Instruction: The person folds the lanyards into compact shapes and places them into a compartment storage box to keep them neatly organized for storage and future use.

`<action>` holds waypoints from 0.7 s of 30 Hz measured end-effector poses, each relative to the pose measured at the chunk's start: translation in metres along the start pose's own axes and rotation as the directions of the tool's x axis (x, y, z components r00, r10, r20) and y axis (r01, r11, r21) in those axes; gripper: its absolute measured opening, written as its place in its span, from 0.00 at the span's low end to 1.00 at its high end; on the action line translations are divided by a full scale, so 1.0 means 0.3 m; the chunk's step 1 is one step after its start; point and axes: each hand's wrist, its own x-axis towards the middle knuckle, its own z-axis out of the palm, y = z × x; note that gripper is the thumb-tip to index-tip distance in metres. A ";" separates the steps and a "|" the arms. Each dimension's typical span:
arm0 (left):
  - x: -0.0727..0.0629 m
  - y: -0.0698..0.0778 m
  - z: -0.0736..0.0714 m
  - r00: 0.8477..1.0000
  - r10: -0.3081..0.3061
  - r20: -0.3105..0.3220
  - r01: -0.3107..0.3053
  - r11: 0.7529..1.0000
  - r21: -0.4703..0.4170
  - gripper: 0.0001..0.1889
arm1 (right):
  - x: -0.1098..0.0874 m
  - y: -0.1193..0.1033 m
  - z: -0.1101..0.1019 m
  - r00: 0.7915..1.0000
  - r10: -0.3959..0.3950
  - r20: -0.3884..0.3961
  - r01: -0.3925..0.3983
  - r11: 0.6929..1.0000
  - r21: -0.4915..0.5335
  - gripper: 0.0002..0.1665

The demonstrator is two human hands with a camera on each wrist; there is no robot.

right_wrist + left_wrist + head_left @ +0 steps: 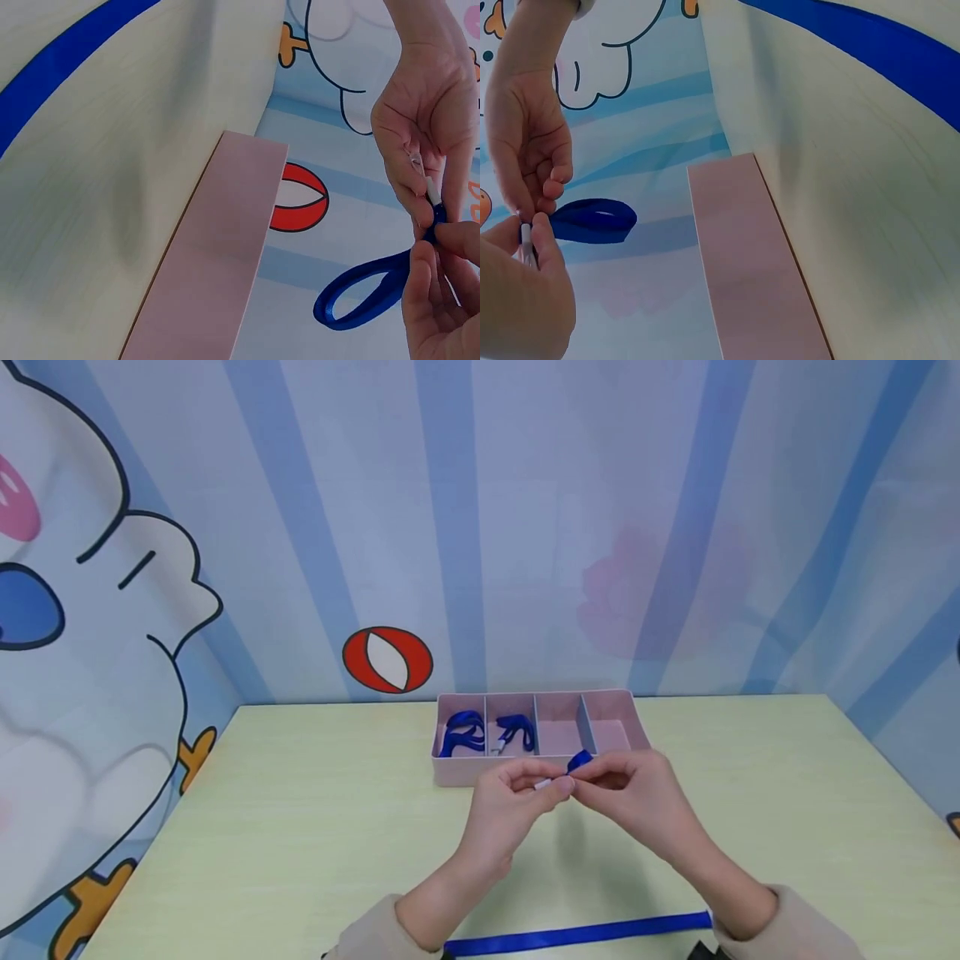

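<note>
Left hand [504, 817] pinches a half-hidden white piece [542, 784].

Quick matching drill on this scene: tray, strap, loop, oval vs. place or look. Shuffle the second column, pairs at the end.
1. Tray
2. Strap
3. Loop
4. Oval

A. Pinched in the left hand and right hand
B. Red and white, on the backdrop
C. Blue, on the table, on the person's side of the pink container
D. Pink, divided into four compartments

Pairs: 1-D, 2-C, 3-A, 4-B
</note>
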 end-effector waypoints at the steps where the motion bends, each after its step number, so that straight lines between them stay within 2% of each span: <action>1: 0.003 -0.002 -0.001 1.000 -0.007 0.001 0.007 1.000 0.007 0.13 | 0.000 0.002 0.002 1.000 -0.025 0.001 0.025 0.999 -0.033 0.05; 5: 0.017 -0.020 -0.020 0.999 -0.043 0.023 0.043 0.999 0.012 0.13 | 0.002 0.016 0.000 0.989 -0.129 0.066 0.138 0.977 -0.162 0.04; 9: 0.028 -0.034 -0.052 0.995 -0.094 0.043 0.094 0.995 0.016 0.14 | 0.007 0.040 -0.015 0.957 -0.253 0.145 0.281 0.933 -0.226 0.09; 13: 0.033 -0.023 -0.078 0.990 -0.125 0.067 0.124 0.992 0.018 0.14 | 0.014 0.082 -0.032 0.917 -0.381 0.116 0.399 0.876 -0.270 0.17; 16: 0.033 -0.012 -0.093 0.987 -0.134 0.089 0.134 0.991 0.012 0.15 | 0.015 0.115 -0.042 0.896 -0.434 0.099 0.443 0.848 -0.292 0.22; 21: 0.030 -0.002 -0.111 0.983 -0.151 0.108 0.154 0.988 -0.024 0.14 | 0.016 0.145 -0.056 0.884 -0.453 0.111 0.465 0.837 -0.289 0.24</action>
